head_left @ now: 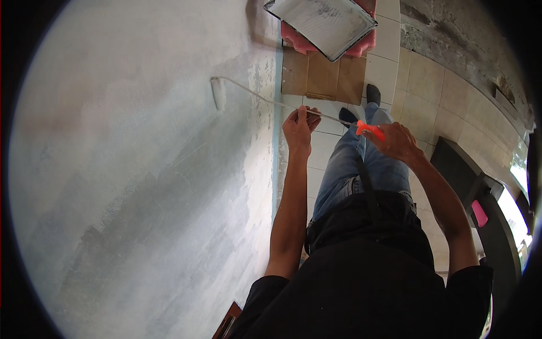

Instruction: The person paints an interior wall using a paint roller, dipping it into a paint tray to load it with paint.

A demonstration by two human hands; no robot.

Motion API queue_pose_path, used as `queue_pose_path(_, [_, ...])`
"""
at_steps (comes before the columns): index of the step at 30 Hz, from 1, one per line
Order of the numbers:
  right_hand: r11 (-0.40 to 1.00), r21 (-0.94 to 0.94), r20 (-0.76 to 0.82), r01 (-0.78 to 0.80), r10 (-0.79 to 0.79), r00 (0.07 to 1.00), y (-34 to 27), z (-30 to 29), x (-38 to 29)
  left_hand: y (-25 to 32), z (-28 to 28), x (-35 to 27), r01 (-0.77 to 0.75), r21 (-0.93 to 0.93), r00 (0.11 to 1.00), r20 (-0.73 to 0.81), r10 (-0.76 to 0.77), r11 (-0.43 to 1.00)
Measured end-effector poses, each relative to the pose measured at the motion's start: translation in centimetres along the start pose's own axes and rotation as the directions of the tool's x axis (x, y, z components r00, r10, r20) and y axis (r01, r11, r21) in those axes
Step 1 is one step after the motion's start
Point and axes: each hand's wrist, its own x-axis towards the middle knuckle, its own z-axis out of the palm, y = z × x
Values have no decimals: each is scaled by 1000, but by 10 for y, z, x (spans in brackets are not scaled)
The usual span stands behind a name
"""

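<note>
My right hand (394,142) grips the orange handle (369,129) of a paint roller. Further along its thin metal rod (271,101), my left hand (300,130) holds the shaft between thumb and fingers. The white roller sleeve (218,95) is at the wall (139,140) on the left; I cannot tell whether it presses on the surface. Pale, whitish paint covers much of that wall, with a darker grey-green patch below the roller. Close to the corner, a vertical strip looks flaked and patchy.
A paint tray (326,25) coated in white rests on a pink-red support (294,40) ahead of me. Flattened cardboard (324,74) lies on the tiled floor (324,150) by my feet. To the right stands dark furniture (457,167) with a pink object (479,213) on it.
</note>
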Motion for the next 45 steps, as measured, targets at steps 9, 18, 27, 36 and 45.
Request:
queue_pose_path(9, [996, -18, 57, 93, -92, 994, -14, -16, -31, 41, -3, -78, -140, 42, 984, -107, 143, 989])
queue_pose_path(18, [805, -205, -413, 557, -587, 696, -3, 31, -24, 72, -11, -122, -281, 188, 920, -225, 320, 941])
queue_pose_path(27, [996, 24, 51, 81, -82, 995, 8, 33, -11, 19, -19, -62, -65, 113, 992, -101, 77, 991])
queue_pose_path(36, [999, 41, 16, 0, -1, 1000, 25, 34, 3, -17, -10, -1, 57, 55, 998, -35, -55, 997])
queue_pose_path(45, [993, 120, 132, 9, -25, 991, 27, 12, -26, -14, 2, -17, 75, 123, 996, 46, -81, 990])
